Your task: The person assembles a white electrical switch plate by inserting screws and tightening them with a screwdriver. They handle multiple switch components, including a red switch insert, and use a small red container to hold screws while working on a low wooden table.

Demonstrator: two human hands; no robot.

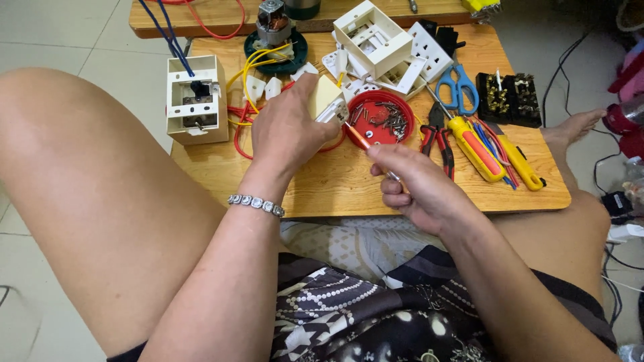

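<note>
Mid-table [335, 181], our left hand [288, 131] grips a cream plastic switch housing [325, 98]; our right hand [419, 188] fingers pinch an orange-handled screwdriver [360, 139] beside the red screw-filled lid [382, 118].

home repair corner | tiled floor [54, 27] | low wooden table [349, 191] | scattered hand tools [476, 144]

The left hand [285, 134] hides most of the cream plastic part [327, 100] it grips.
</note>
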